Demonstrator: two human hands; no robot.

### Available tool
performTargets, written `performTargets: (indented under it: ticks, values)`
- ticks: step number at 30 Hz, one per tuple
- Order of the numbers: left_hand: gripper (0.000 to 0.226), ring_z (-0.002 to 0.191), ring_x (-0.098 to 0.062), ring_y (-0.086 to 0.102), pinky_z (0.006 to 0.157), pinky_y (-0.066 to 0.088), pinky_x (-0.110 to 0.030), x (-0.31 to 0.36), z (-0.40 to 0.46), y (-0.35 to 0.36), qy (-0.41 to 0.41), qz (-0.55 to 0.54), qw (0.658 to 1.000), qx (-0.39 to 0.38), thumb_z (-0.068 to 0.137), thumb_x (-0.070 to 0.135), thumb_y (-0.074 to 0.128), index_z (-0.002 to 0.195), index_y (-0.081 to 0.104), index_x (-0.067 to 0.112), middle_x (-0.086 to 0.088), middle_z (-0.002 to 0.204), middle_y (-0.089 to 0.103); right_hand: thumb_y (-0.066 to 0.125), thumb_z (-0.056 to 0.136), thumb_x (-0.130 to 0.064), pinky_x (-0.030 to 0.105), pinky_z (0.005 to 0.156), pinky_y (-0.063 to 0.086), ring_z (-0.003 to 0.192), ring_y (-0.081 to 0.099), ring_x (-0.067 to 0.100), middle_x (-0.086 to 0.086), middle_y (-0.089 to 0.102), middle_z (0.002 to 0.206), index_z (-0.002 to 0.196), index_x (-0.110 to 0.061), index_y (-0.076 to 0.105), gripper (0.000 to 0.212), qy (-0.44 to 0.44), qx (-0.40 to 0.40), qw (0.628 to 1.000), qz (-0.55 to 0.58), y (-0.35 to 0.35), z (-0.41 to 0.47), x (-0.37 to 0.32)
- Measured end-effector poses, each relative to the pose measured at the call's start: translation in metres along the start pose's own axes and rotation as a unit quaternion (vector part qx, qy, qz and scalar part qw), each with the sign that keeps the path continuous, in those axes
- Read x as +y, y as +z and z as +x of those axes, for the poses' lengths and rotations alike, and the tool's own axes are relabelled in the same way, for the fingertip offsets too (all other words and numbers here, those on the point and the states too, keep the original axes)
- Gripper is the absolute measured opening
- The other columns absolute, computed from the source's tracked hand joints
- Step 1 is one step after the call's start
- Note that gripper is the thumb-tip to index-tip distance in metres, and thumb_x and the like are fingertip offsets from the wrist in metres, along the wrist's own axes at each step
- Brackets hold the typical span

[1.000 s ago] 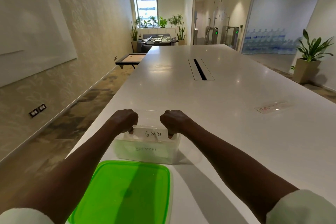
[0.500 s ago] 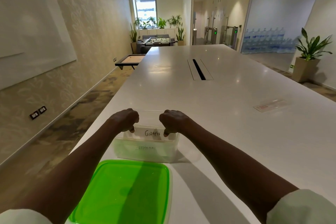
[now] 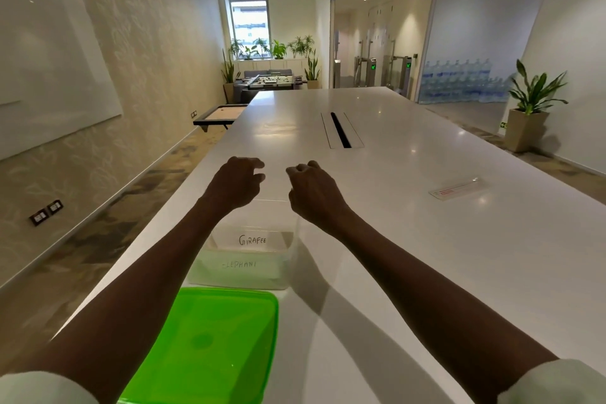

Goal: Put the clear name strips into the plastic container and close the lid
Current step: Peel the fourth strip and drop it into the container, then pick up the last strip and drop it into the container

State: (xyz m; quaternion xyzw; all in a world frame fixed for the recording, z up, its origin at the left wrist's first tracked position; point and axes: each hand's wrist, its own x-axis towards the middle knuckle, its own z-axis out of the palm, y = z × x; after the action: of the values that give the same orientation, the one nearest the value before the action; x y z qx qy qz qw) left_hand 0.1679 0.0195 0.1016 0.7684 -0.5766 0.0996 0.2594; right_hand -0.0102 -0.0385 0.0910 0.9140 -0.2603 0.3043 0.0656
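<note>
Long white table [image 3: 410, 239], clear container [image 3: 242, 269], green lid [image 3: 210, 348], lone name strip [image 3: 455, 189]

Two name strips [image 3: 252, 240] in one container [image 3: 241, 275], one green lid [image 3: 210, 344], another strip [image 3: 454, 189] apart.

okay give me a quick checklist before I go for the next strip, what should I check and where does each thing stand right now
1. Both hands free: ok. Left hand and right hand hover above the container, fingers loosely curled, holding nothing.
2. Container open: ok, no lid on it.
3. Strips inside: ok. GIRAFEE strip lies in it, with an ELEPHANT one seen through the wall.
4. All strips in: not ok. One strip lies on the table to the right.
5. Lid within reach: ok, it lies just in front of the container.
6. Path to that strip: ok, bare tabletop between.
</note>
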Motion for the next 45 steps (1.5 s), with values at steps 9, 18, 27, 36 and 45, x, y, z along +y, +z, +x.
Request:
performTargets:
  ticks: [9,18,27,36,45]
  values:
    - [0.043,0.129,-0.030,0.051,0.109,0.040,-0.043,0.067,0.017,0.031,0.014,-0.020,1.000,-0.002,0.092,0.028,0.056,0.132,0.055,0.015,-0.011,0.135,0.059,0.051,0.081,-0.001,0.040,0.076,0.053,0.103,0.055,0.032,0.013,0.069,0.102,0.111,0.000,0.063,0.033,0.081,0.030,0.995,-0.050,-0.017,-0.032,0.072]
    - [0.039,0.126,-0.026,0.052,0.109,0.039,-0.039,0.139,0.042,0.076,0.005,-0.057,0.998,-0.036,0.092,0.032,0.055,0.128,0.059,0.016,-0.009,0.129,0.062,0.053,0.080,-0.005,0.040,0.073,0.052,0.099,0.055,0.031,0.013,0.068,0.101,0.112,0.000,0.062,0.034,0.139,0.000,0.987,-0.077,-0.029,-0.072,0.171]
    - [0.031,0.120,-0.024,0.058,0.105,0.043,-0.032,0.199,0.061,0.138,0.009,-0.086,0.994,-0.062,0.092,0.022,0.054,0.119,0.065,0.012,-0.006,0.126,0.065,0.054,0.080,-0.007,0.040,0.073,0.049,0.100,0.054,0.034,0.013,0.067,0.098,0.107,-0.001,0.062,0.028,0.212,-0.043,0.971,-0.102,-0.034,-0.105,0.267]
    - [0.033,0.116,-0.025,0.059,0.101,0.046,-0.035,0.252,0.076,0.194,-0.003,-0.112,0.988,-0.108,0.090,0.028,0.057,0.117,0.064,0.012,-0.006,0.124,0.065,0.053,0.081,-0.008,0.042,0.079,0.050,0.105,0.052,0.037,0.015,0.066,0.105,0.110,-0.002,0.060,0.031,0.281,-0.086,0.950,-0.104,-0.034,-0.147,0.356]
    - [0.025,0.111,-0.029,0.056,0.092,0.047,-0.035,0.304,0.088,0.253,-0.035,-0.131,0.979,-0.150,0.085,0.025,0.060,0.104,0.066,0.011,-0.009,0.113,0.066,0.055,0.082,-0.009,0.042,0.082,0.051,0.110,0.050,0.037,0.015,0.066,0.107,0.114,0.000,0.059,0.033,0.340,-0.102,0.932,-0.073,-0.026,-0.178,0.427]
